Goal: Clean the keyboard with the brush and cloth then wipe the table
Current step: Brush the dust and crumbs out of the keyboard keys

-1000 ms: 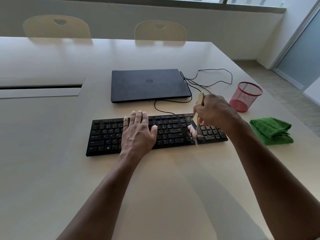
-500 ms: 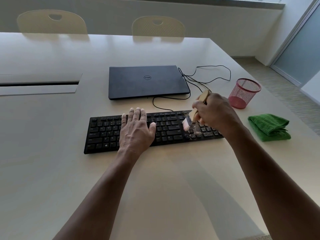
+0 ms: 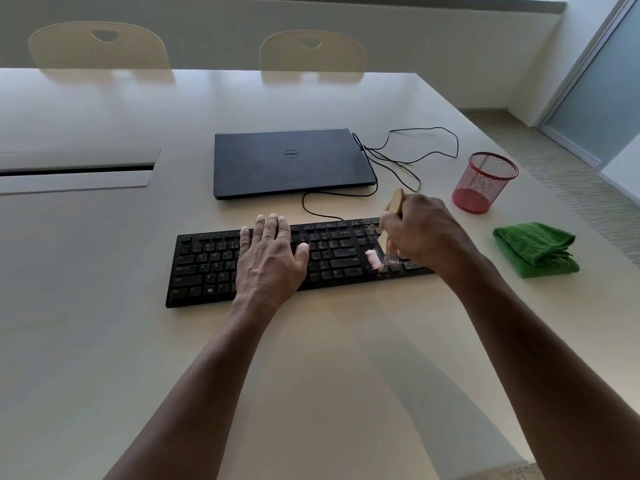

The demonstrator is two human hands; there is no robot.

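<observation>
My left hand [image 3: 268, 258] lies flat on the middle of the black keyboard [image 3: 207, 268], fingers straight and together, pressing down on the keys with nothing held in that grip. My right hand [image 3: 420, 230] has its grip clamped round the wooden handle of the brush [image 3: 394, 202]; the handle end sticks up above my knuckles toward twelve o'clock, and the pale bristles [image 3: 373, 258] touch the keys at the keyboard's right end, at nine o'clock from my fist. Brownish crumbs [image 3: 391, 262] lie scattered over the keys just beside the bristles.

The keyboard sits lengthwise across the pale worktop [image 3: 311, 358] in front of me. At three o'clock from it, near its right end but apart from it, lies the folded green cloth [image 3: 535, 249]. At twelve o'clock from the cloth stands a red mesh cup [image 3: 483, 181]. At twelve o'clock from the keyboard rests a closed dark laptop [image 3: 291, 162], with a thin black cable [image 3: 408, 161] looping off its right side.
</observation>
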